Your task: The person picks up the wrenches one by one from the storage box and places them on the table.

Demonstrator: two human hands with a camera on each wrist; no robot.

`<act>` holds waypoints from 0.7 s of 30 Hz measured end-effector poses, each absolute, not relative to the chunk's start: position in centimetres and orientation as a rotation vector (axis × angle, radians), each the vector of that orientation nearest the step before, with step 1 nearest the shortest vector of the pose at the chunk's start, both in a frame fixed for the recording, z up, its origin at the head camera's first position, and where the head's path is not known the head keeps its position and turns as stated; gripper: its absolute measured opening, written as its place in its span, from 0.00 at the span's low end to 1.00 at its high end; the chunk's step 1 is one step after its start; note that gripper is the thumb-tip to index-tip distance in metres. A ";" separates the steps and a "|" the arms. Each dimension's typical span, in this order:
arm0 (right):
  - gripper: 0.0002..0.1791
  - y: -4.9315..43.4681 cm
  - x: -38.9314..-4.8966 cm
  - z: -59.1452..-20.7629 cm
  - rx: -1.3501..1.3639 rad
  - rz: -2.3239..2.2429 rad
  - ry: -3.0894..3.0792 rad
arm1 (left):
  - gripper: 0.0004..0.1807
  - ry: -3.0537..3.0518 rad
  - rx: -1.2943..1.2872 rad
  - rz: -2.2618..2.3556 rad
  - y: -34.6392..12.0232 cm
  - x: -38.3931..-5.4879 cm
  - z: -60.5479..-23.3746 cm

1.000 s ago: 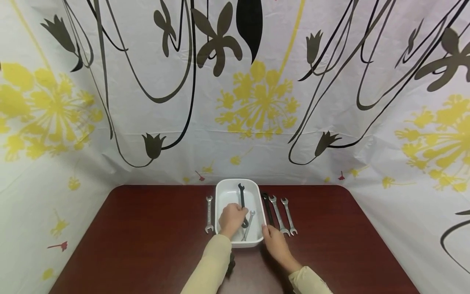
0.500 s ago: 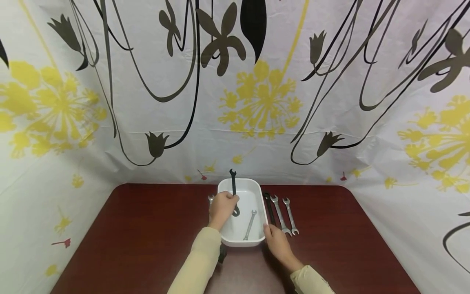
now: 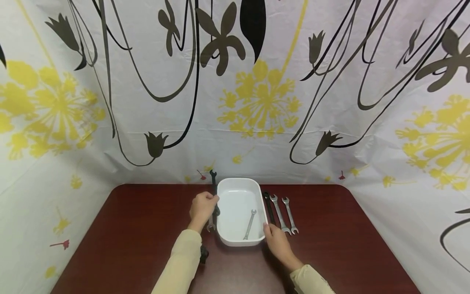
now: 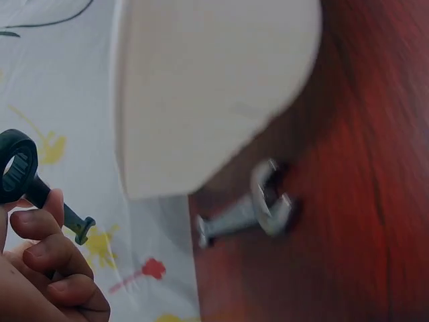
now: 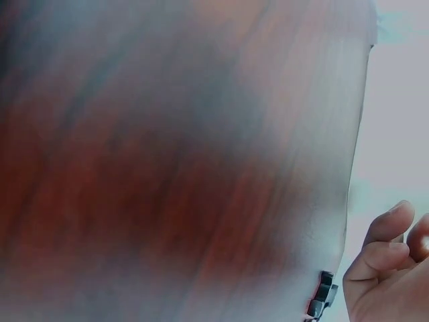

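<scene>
My left hand [image 3: 202,208] pinches a black combination wrench [image 3: 213,183] beside the left wall of a white tray [image 3: 229,204]. In the left wrist view its ring end [image 4: 17,164] points up past the curled fingers, and the open end shows beyond them. A silver open-end wrench [image 3: 211,224] lies on the table left of the tray, partly hidden by the left hand and the black wrench. My right hand [image 3: 278,245] grips the tray's right rim near its front corner. One small silver wrench [image 3: 250,224] lies inside the tray.
Right of the tray, a black wrench [image 3: 269,210] and two silver wrenches, a larger one [image 3: 280,214] and a smaller one [image 3: 290,215], lie side by side on the dark red table [image 3: 139,228]. A patterned white cloth [image 3: 176,118] hangs behind the table.
The left hand has lifted the black wrench out of the tray and carried it left, past the tray's wall. The right hand stays at the tray's right rim.
</scene>
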State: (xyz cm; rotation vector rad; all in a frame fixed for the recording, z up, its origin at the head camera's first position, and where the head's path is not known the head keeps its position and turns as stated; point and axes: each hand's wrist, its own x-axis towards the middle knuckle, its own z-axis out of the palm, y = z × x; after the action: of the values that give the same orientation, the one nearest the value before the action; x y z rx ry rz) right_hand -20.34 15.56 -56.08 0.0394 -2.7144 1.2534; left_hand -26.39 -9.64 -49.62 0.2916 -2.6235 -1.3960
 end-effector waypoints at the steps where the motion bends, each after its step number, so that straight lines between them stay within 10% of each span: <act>1: 0.20 15.5 -20.4 -56.1 0.034 1.255 -2.714 | 0.12 -2.624 0.289 -1.395 -10.0 -26.3 -49.8; 21: 0.20 15.5 -20.4 -56.4 0.015 1.250 -2.708 | 0.14 -2.713 0.301 -1.368 -13.6 -25.2 -53.5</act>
State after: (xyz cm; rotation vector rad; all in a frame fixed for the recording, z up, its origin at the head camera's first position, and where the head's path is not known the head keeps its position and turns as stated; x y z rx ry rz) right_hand -20.40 15.49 -56.40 0.0151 -2.7077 1.2499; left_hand -25.18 -13.64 -53.46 0.3014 -2.7131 -1.3685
